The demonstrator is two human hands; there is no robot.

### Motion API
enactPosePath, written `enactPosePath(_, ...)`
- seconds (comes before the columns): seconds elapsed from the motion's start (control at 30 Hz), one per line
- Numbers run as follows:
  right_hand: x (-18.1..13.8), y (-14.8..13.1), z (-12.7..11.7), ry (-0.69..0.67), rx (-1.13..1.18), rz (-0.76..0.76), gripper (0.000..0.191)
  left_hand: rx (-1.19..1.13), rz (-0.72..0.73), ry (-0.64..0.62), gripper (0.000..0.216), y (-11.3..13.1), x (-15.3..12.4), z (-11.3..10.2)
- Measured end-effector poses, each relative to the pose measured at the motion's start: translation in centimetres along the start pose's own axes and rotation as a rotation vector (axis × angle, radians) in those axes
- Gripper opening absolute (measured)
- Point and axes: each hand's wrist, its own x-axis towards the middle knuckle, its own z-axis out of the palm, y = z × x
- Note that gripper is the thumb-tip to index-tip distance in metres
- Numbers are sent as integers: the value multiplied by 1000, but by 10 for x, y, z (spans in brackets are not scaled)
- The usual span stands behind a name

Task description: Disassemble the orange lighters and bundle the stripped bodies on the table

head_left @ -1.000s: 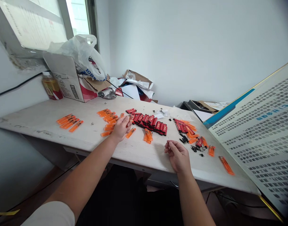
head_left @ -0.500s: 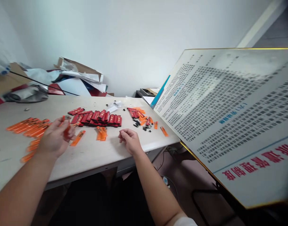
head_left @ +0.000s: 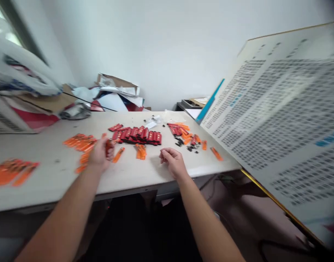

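My left hand (head_left: 101, 153) is shut on a lighter (head_left: 109, 146), blurred and showing red and orange between the fingers. Just right of it lies a loose orange lighter (head_left: 118, 154). A tight row of red lighters (head_left: 136, 135) runs beyond both hands. My right hand (head_left: 172, 163) rests above the tabletop, its fingers curled together with nothing visible in them. Nearest to it is a small heap of orange lighters (head_left: 141, 151). Further right, red and orange lighters (head_left: 181, 130) lie mixed with small black parts (head_left: 179, 142). Orange lighters (head_left: 81, 142) also lie behind my left hand.
The pale table (head_left: 52, 182) holds everything, with more orange lighters (head_left: 12, 172) at lower left. A large printed board (head_left: 278, 109) leans in on the right. A cardboard box (head_left: 24, 116) stands at left, with papers and cardboard (head_left: 114, 94) behind the table.
The view has swung right and then partly back, so the table shifts in frame. My left hand still holds the lighter, and my right hand stays near the table's front edge.
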Motion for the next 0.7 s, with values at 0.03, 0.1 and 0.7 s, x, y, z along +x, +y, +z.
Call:
enactPosePath(0.03,0,0,-1,-1,-13,6,26,-31,7,41,31,1,-1,-2)
enactPosePath(0.1,0,0,-2,-2,-14,8,27,-38,-17,55,31,0,0,-4)
enactPosePath(0.7,0,0,-3,-36,-29,-7,29,7,121,-2,20,-7,1,-7)
